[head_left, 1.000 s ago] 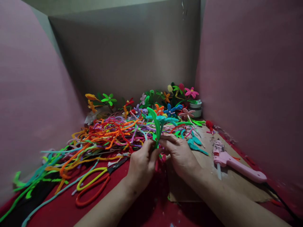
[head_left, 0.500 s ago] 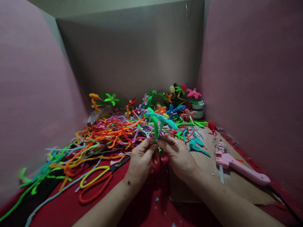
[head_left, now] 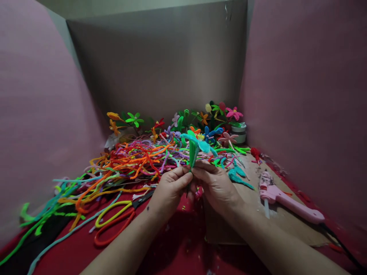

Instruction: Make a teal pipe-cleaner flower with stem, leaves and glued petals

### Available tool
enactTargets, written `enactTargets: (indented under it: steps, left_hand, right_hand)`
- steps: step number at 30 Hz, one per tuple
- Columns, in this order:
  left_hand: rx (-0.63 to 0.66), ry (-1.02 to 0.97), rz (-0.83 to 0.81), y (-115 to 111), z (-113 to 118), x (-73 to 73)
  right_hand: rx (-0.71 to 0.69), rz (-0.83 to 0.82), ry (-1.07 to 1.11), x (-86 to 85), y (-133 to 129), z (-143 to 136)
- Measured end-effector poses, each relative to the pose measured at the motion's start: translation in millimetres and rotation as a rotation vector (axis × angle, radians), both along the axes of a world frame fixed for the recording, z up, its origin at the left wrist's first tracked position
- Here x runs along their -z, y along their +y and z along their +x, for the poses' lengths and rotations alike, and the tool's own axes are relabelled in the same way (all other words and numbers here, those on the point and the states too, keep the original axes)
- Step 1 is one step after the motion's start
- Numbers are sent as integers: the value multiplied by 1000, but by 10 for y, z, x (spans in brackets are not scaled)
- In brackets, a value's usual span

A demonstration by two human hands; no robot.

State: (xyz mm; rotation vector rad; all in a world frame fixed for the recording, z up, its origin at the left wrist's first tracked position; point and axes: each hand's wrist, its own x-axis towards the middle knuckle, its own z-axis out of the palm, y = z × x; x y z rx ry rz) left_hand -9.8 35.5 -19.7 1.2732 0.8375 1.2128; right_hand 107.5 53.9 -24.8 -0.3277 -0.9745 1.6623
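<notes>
Between my two hands stands a pipe-cleaner flower (head_left: 203, 146) with turquoise petals and a bright green leaf (head_left: 192, 151) beside its stem. My left hand (head_left: 172, 186) pinches the base of the stem between thumb and fingers. From the other side my right hand (head_left: 215, 184) grips the same spot, its fingertips touching those of the left. The lower stem is mostly hidden behind the fingers. A second turquoise pipe-cleaner piece (head_left: 237, 178) lies just right of my right hand, on a sheet of cardboard (head_left: 226, 229).
Loose pipe cleaners (head_left: 126, 164) are heaped at left and centre. Scissors (head_left: 116, 225) with yellow and red handles lie by my left forearm. A pink glue gun (head_left: 292, 202) rests on the cardboard, its cord trailing right. Finished flowers (head_left: 134, 120) line the back, beside a white container (head_left: 239, 133).
The flower has turned in my fingers, so its petals now point more to the right and the leaf shows broader. Both hands stay closed at the stem's base.
</notes>
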Motion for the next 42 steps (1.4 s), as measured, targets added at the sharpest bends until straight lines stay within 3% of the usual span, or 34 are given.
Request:
enactTargets:
  steps: [4,8,10,13,17,22,27,31,34,37,42]
  left_hand:
    - [-269,346,274,-44,30,45]
    - [-403,635,468,-51,4,156]
    - [-440,690,503,-43,-10,175]
    - [-430,586,416,-37,-1,140]
    - [-326,307,216,-46,35,49]
    - [-140,72,94,-38,18,-10]
    - [140,-179,-79,4,-39,25]
    - [389,-315,-154,41,-111,106]
    - [473,-306,-168,53,-152,98]
    - [307,-127,-88,34,-127,11]
    - [-247,284,226,-29,-13,8]
  right_hand:
    - [188,-39,6,64,39,-23]
    - [310,6,-113,109,54,-25]
    - [336,25,-166,99,43,-17]
    - [341,62,-211,53,17,1]
    - [288,131,-241,-12,-12,24]
    - [103,165,-238,-38,-3,69]
    - [16,152,-139,-42,46,138]
    - [-108,166,-179,-58,24,149]
    - [-38,176,-174,-62,-13,125]
    - [102,172,-172,-60,-25,98]
    - [319,203,-264,-38,-6,76]
